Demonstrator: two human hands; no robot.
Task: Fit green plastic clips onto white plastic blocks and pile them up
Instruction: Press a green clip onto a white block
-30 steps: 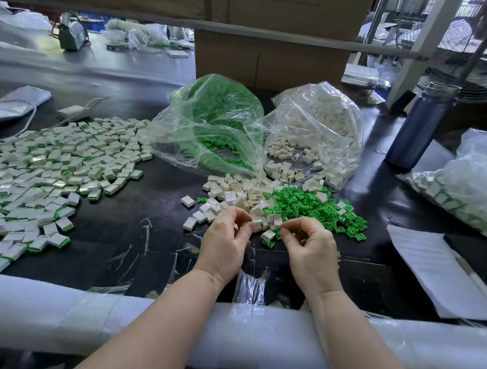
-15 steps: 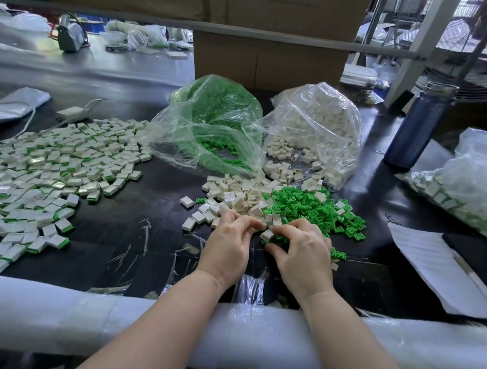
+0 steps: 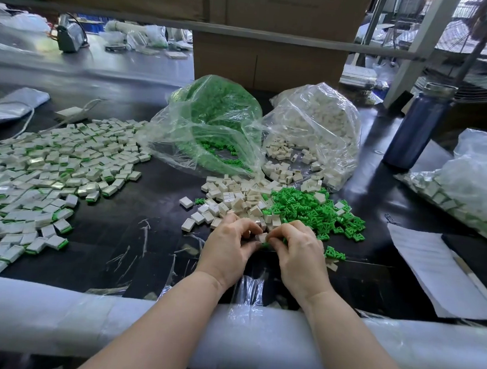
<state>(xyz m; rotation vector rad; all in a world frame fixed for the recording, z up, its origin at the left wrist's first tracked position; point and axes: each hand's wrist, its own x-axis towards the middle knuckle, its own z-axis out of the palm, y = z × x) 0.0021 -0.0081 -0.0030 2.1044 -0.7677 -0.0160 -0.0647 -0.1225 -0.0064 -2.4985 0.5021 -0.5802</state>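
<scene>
Right now your left hand (image 3: 228, 250) and right hand (image 3: 298, 252) meet fingertip to fingertip, both pinching one white block (image 3: 262, 237) with a green clip (image 3: 266, 245) at its lower edge. Loose blocks (image 3: 235, 195) and clips (image 3: 307, 209) sit just behind; finished pile (image 3: 42, 174) lies well left on the table (image 3: 133, 239).

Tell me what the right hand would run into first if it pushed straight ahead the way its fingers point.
The right hand points up-left, toward the left hand. First comes the white block pinched between them, then probably the left hand's fingertips; depth is unclear.
</scene>
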